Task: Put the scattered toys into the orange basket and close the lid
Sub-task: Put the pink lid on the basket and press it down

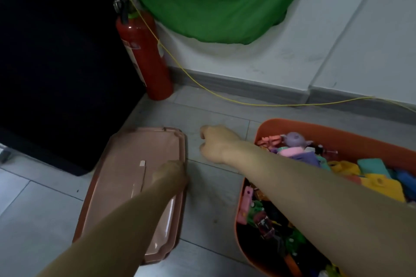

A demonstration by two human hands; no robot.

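Note:
The orange basket (pixel 333 129) stands on the floor at the right, filled with several colourful toys, a purple-and-pink doll (pixel 295 141) on top at the far end. Its pinkish lid (pixel 126 177) lies flat on the floor to the left, apart from the basket. My left hand (pixel 171 172) rests at the lid's right rim; it is blurred, and I cannot make out whether the fingers grip the rim. My right hand (pixel 217 144) reaches across the basket's far corner and hovers over bare floor between basket and lid, fingers loosely curled, holding nothing.
A red fire extinguisher (pixel 144 56) stands by the wall behind the lid. A thin yellow cable (pixel 225 94) runs along the skirting. A black mat (pixel 56 74) covers the left. A green cloth (pixel 213 0) hangs on the wall.

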